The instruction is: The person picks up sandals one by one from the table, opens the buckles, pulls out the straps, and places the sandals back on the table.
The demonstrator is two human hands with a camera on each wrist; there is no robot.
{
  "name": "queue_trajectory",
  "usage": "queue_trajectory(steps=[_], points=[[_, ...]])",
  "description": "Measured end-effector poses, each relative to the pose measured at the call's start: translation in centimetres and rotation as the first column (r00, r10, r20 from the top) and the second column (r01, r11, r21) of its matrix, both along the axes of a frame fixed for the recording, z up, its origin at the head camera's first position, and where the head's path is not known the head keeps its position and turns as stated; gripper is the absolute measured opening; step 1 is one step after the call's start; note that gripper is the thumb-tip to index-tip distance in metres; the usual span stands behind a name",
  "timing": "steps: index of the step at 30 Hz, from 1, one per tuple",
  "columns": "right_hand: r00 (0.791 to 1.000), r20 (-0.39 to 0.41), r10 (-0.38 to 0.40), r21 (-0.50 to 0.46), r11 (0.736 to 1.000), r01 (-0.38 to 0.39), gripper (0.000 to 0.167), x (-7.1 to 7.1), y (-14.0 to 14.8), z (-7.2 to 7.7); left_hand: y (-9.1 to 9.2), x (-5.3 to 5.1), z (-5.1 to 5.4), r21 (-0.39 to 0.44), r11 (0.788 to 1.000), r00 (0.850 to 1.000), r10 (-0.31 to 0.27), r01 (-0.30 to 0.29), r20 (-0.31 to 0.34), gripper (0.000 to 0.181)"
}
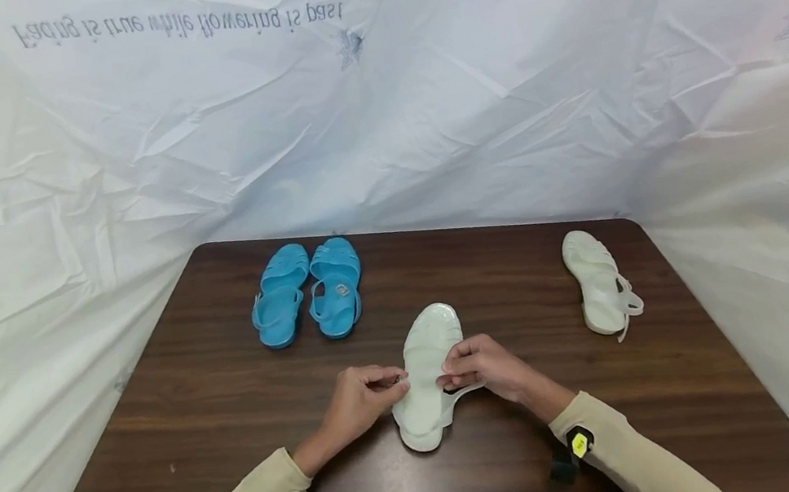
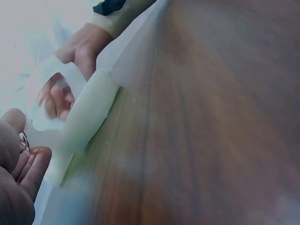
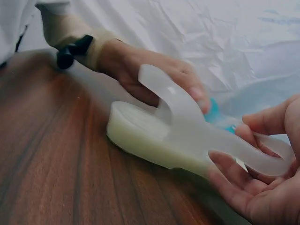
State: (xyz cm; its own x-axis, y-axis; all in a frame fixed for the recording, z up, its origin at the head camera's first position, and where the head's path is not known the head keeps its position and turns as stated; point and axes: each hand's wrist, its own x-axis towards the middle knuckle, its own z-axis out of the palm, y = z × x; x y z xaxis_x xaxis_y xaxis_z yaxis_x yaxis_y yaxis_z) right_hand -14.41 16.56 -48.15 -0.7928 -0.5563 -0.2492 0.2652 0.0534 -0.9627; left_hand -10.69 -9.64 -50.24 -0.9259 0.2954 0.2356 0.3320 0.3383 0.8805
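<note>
A white sandal (image 1: 422,382) lies on the table between my hands, its toe pointing away from me. My left hand (image 1: 362,402) is at the sandal's left side, where thumb and finger pinch a small metal buckle (image 2: 25,141). On the other side, the right hand (image 1: 487,367) holds the loose ankle strap (image 3: 248,157) between thumb and fingers. In the right wrist view, this strap curves up from the heel and bends back at its end. The heel rests near the tabletop, its strap apart from the buckle.
A second white sandal (image 1: 597,287) stands at the right, its strap hanging loose on its right side. Two blue sandals, one on the left (image 1: 281,301) and one on the right (image 1: 335,286), sit side by side at the back left. White sheeting (image 1: 382,141) surrounds the dark wooden table (image 1: 223,415).
</note>
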Motion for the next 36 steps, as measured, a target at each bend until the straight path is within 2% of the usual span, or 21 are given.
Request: queue_trajectory(steps=[2, 4, 9, 13, 16, 18, 21, 25, 28, 31, 36], points=[[1.000, 0.006, -0.017, -0.016, 1.000, 0.017, 0.016, 0.1, 0.3, 0.1, -0.2, 0.1, -0.2, 0.001, 1.000, 1.000, 0.006, -0.006, 0.022, 0.018], [0.999, -0.022, -0.039, -0.006, 0.999, 0.039, 0.013, 0.2, 0.5, 0.2, -0.2, 0.1, -0.1, -0.003, 1.000, 0.999, -0.001, 0.001, 0.038, 0.021], [0.989, -0.135, -0.058, 0.094, 0.993, 0.071, 0.032, -0.1, -0.1, 1.0, -0.1, -0.3, 0.4, -0.009, 0.999, 0.997, -0.037, 0.038, 0.063, 0.029], [0.980, -0.193, -0.050, 0.154, 0.985, 0.080, 0.033, -0.2, -0.9, 1.6, 0.1, -0.7, 0.7, -0.036, 0.999, 0.998, -0.018, 0.020, 0.064, 0.036], [0.973, -0.226, -0.051, 0.156, 0.984, 0.088, 0.030, -0.4, -1.5, 2.0, 0.4, -1.1, 1.2, -0.069, 0.997, 0.999, -0.014, 0.017, 0.048, 0.038], [0.970, -0.237, -0.055, 0.146, 0.985, 0.091, 0.030, -0.4, -1.9, 2.3, 0.5, -1.4, 1.5, -0.044, 0.998, 0.998, -0.036, 0.038, 0.049, 0.035], [0.968, -0.243, -0.057, 0.124, 0.988, 0.089, 0.032, -0.5, -2.3, 2.6, 0.4, -1.8, 2.0, 0.068, 0.996, 0.996, -0.055, 0.050, 0.077, 0.026], [0.971, -0.235, -0.036, 0.117, 0.991, 0.064, 0.036, -0.3, -2.4, 2.7, -0.4, -1.8, 2.4, 0.218, 0.976, 0.988, -0.048, 0.015, 0.146, 0.016], [0.973, -0.232, -0.008, 0.138, 0.990, 0.041, 0.034, -0.1, -2.2, 2.5, -1.2, -1.8, 2.4, 0.255, 0.967, 0.978, -0.027, -0.027, 0.205, 0.014], [0.969, -0.247, 0.006, 0.170, 0.985, 0.037, 0.032, 0.2, -2.0, 2.3, -2.0, -1.7, 2.3, 0.252, 0.966, 0.968, -0.001, -0.063, 0.250, 0.014], [0.955, -0.296, 0.023, 0.212, 0.976, 0.043, 0.029, 0.6, -1.8, 2.1, -2.8, -1.5, 2.0, 0.227, 0.972, 0.959, -0.009, -0.058, 0.283, 0.017]])
